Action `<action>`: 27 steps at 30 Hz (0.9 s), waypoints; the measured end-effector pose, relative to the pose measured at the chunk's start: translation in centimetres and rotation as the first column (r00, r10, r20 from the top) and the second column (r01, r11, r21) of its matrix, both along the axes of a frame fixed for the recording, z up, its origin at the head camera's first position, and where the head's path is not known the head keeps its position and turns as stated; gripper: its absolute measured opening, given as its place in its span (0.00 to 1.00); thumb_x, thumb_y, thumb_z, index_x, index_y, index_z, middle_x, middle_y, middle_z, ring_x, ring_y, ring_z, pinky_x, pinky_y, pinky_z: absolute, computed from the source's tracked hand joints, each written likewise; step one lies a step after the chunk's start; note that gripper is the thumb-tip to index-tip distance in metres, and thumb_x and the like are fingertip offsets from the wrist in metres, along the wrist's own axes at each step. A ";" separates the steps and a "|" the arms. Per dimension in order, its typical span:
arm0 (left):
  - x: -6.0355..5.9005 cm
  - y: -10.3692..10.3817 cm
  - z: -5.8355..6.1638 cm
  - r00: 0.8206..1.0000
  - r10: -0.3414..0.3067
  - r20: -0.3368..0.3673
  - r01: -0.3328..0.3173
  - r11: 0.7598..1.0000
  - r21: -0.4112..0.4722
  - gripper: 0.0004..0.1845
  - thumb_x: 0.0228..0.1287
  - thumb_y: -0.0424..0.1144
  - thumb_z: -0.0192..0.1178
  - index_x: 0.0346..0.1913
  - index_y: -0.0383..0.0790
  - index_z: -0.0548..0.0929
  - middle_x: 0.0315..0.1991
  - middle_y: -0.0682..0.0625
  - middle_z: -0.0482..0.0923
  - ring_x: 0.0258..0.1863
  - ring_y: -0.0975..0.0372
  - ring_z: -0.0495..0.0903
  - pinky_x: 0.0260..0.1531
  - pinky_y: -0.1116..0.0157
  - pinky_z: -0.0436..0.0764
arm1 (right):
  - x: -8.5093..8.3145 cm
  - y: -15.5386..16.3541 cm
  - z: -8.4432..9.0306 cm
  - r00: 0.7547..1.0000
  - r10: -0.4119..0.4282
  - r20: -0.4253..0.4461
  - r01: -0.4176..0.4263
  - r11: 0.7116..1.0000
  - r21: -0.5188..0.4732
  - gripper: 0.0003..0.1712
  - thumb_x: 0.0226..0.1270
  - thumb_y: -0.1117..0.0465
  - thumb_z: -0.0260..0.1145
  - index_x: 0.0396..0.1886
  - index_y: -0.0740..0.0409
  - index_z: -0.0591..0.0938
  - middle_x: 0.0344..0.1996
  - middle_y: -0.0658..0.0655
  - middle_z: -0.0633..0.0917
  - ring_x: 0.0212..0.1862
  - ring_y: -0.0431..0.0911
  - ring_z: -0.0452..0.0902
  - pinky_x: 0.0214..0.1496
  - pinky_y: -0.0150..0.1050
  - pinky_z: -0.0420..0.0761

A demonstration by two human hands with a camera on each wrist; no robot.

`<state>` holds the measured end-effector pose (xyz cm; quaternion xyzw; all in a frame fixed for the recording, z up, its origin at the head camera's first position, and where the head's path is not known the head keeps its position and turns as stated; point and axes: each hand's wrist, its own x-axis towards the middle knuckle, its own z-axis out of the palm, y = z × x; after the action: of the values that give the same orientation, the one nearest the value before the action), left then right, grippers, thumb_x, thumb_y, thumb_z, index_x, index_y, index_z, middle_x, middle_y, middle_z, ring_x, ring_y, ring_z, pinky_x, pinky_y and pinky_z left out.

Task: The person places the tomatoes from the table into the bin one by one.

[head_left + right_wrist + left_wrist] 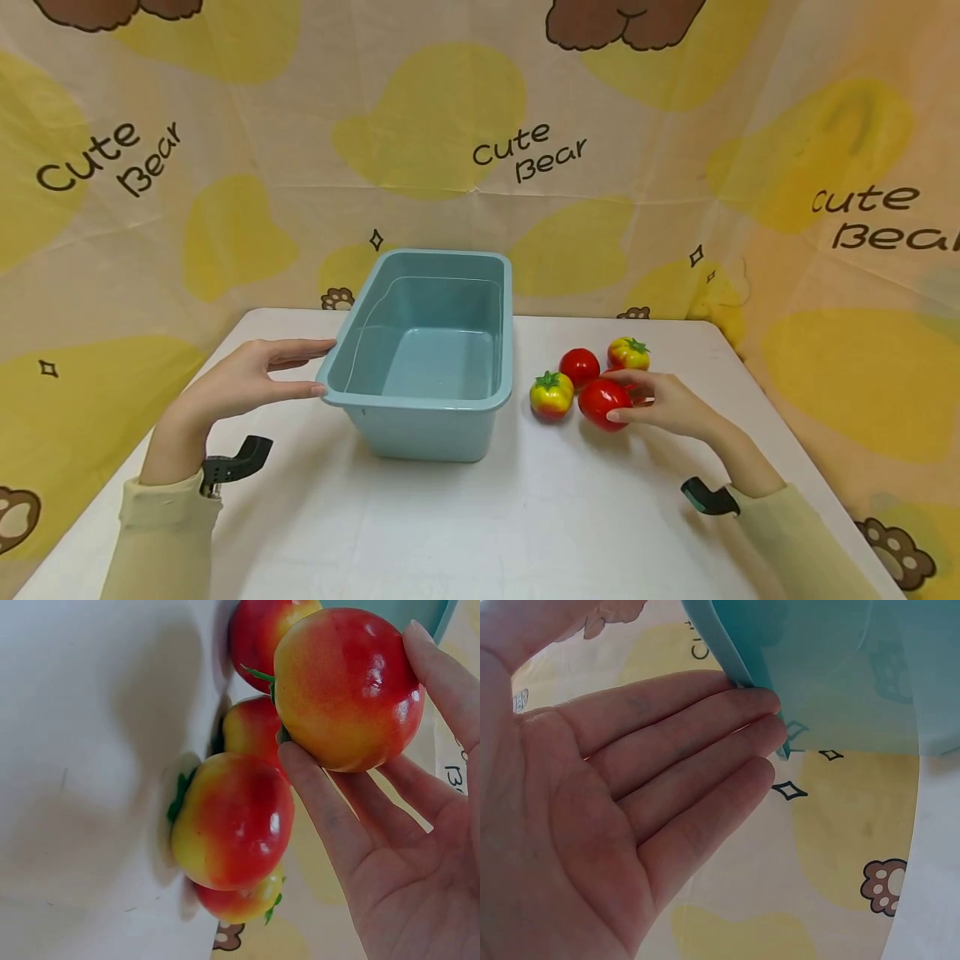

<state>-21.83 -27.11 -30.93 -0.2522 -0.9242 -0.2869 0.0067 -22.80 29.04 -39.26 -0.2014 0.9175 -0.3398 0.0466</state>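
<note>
My right hand [660, 404] pinches a glossy red tomato [602, 403] between thumb and fingers. In the right wrist view this tomato [349, 690] shows a yellow-orange side and a bit of green stem, and hangs off the white surface. Several more tomatoes lie close behind and beside it: a red one [579, 366], a yellow-red one [628, 353] and another yellow-red one [552, 397] with a green top. My left hand [247, 379] is at the near left corner of a blue-grey plastic basin [420, 405]. Its straight fingers [697, 731] touch the rim in the left wrist view.
The basin stands on a white table [562, 517], left of the tomatoes, with nothing visible inside. A patterned cloth [420, 125] with bear lettering hangs behind the table and down both sides. A dark wrist mount [236, 462] sticks out from the left sleeve.
</note>
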 end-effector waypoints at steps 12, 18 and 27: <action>-0.1 -0.1 -0.1 1.000 -0.010 0.002 0.010 1.000 0.020 0.32 0.56 0.52 0.67 0.64 0.50 0.74 0.61 0.51 0.75 0.58 0.53 0.77 0.53 0.83 0.71 | -0.3 -0.3 1.4 1.000 -0.014 -0.001 0.014 1.000 0.020 0.38 0.54 0.48 0.73 0.62 0.59 0.74 0.53 0.63 0.80 0.50 0.54 0.77 0.42 0.37 0.86; -0.1 -0.1 -0.1 1.000 -0.008 0.008 0.007 1.000 0.020 0.32 0.56 0.52 0.67 0.64 0.50 0.74 0.61 0.51 0.75 0.58 0.52 0.77 0.53 0.83 0.71 | -0.4 -0.6 2.1 1.000 -0.009 -0.026 0.010 1.000 0.025 0.37 0.54 0.49 0.73 0.62 0.59 0.74 0.48 0.60 0.82 0.47 0.52 0.78 0.40 0.36 0.86; -0.2 0.0 -0.1 1.000 -0.008 0.008 0.008 1.000 0.021 0.32 0.56 0.52 0.67 0.64 0.50 0.74 0.61 0.51 0.75 0.58 0.52 0.77 0.53 0.84 0.70 | -0.7 -0.8 3.1 1.000 0.013 -0.026 -0.013 1.000 0.016 0.36 0.56 0.50 0.72 0.62 0.61 0.73 0.51 0.64 0.81 0.49 0.58 0.79 0.41 0.41 0.87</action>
<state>-21.99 -27.15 -31.04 -0.2545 -0.9201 -0.2977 0.0043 -23.46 28.22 -36.20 -0.2115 0.9193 -0.3296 0.0382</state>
